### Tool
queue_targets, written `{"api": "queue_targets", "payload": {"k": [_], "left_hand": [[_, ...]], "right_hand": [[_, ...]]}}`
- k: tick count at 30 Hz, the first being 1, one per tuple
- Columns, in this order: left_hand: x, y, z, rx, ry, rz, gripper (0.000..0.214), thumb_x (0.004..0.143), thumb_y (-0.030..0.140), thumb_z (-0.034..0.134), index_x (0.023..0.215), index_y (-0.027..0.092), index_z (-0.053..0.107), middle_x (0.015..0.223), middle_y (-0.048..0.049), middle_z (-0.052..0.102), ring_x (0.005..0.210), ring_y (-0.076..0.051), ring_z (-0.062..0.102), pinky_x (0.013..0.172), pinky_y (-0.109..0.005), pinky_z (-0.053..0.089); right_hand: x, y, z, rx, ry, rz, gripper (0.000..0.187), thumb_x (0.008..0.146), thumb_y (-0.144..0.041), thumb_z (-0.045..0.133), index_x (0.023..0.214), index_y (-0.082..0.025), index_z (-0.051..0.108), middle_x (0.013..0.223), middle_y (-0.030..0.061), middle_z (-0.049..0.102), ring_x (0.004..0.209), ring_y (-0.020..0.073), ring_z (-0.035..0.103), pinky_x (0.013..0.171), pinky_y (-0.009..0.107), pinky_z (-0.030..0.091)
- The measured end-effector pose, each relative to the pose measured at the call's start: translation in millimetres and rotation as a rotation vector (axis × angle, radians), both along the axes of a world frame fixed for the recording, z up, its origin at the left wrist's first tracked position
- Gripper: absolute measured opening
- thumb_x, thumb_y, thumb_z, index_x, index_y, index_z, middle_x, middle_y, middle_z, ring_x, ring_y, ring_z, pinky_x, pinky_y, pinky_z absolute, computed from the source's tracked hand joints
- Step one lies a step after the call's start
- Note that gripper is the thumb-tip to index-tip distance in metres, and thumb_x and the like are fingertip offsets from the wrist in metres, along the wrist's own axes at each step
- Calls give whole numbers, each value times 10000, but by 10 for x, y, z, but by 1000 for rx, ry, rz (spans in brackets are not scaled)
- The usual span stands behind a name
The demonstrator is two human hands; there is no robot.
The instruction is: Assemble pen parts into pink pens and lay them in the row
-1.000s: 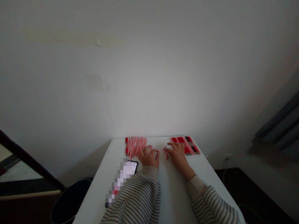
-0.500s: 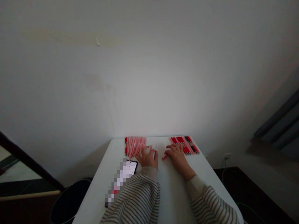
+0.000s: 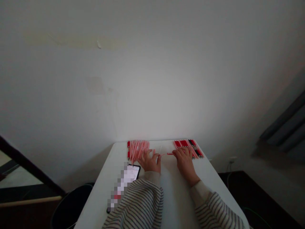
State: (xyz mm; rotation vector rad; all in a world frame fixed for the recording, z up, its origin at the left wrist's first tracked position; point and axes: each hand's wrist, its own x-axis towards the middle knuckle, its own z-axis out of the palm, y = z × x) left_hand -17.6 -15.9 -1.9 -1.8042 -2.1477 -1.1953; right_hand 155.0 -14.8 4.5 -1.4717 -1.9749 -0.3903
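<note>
My left hand (image 3: 150, 161) rests on the white table (image 3: 173, 190), fingers spread, right beside a row of pink pens (image 3: 137, 149). My right hand (image 3: 184, 160) pinches a thin red pen piece (image 3: 170, 154) that points left toward the left hand. Just behind the right hand lies a row of red and black pens (image 3: 189, 147). A thin white stick (image 3: 160, 149) lies between the two rows. Both arms wear striped sleeves.
A phone (image 3: 125, 184) lies on the table's left side, near my left forearm. A dark bin (image 3: 70, 205) stands on the floor left of the table. A plain wall rises right behind the table's far edge.
My right hand has shifted right toward the red pen row, and the red piece it holds has turned from pointing down-left to lying level. The left hand barely moved.
</note>
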Motion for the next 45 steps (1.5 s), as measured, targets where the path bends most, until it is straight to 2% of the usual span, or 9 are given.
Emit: {"api": "queue_targets", "payload": {"k": [11, 16, 22, 26, 31, 35, 38, 45], "left_hand": [[25, -46, 36, -8, -23, -54, 110, 735, 416, 657, 765, 352, 741, 1146, -7, 634, 1177, -296, 416, 1005, -538, 206], [22, -37, 28, -2, 13, -80, 77, 706, 416, 692, 739, 363, 738, 1129, 3, 647, 1157, -278, 446, 1010, -545, 214], [48, -59, 43, -29, -2, -114, 83, 713, 400, 691, 730, 338, 744, 1160, -21, 647, 1177, -287, 442, 1026, -574, 189], [62, -63, 48, -48, 7, -93, 55, 696, 394, 708, 721, 355, 739, 1165, -7, 646, 1189, -284, 457, 1051, -615, 155], [67, -61, 54, -64, 22, -93, 52, 686, 386, 719, 730, 365, 737, 1173, -1, 638, 1192, -292, 462, 1042, -650, 180], [72, -74, 68, -80, 8, -104, 78, 701, 371, 706, 760, 338, 746, 1196, -24, 623, 1202, -314, 441, 1057, -669, 117], [69, -75, 74, -102, -2, -103, 85, 698, 362, 710, 777, 366, 741, 1201, -9, 615, 1208, -303, 432, 1067, -668, 72], [28, -42, 63, -121, 16, -18, 176, 676, 331, 728, 849, 360, 731, 1221, -27, 576, 1195, -293, 426, 1020, -594, 232]], "right_hand": [[-28, -18, -16, -7, 52, 43, 209, 920, -256, 439, 962, -261, 643, 949, 47, 645, 1052, 251, 447, 1040, 522, 209], [-58, -23, -18, -23, 85, 88, 187, 918, -270, 460, 942, -260, 645, 936, 32, 648, 1043, 236, 449, 1063, 515, 183], [-77, -29, -26, -38, 107, 131, 165, 909, -282, 491, 952, -260, 649, 935, 32, 651, 1033, 229, 463, 1036, 485, 244], [-70, -34, -17, -45, 108, 141, 174, 908, -270, 494, 952, -258, 662, 932, 36, 657, 1026, 226, 474, 1017, 472, 270], [-55, -7, -63, -43, 129, 161, 201, 909, -278, 502, 1011, -289, 675, 932, 25, 662, 1039, 226, 465, 1021, 473, 262], [-39, 9, -91, -50, 156, 170, 199, 908, -298, 506, 989, -286, 688, 921, 32, 657, 1030, 229, 465, 1008, 471, 274], [-23, 26, -110, -53, 177, 168, 199, 904, -305, 512, 987, -283, 692, 937, 42, 641, 1016, 227, 468, 956, 440, 327], [16, 79, -167, 6, 258, 134, 210, 903, -306, 506, 975, -256, 696, 970, 70, 601, 943, 217, 484, 852, 388, 387]]}}
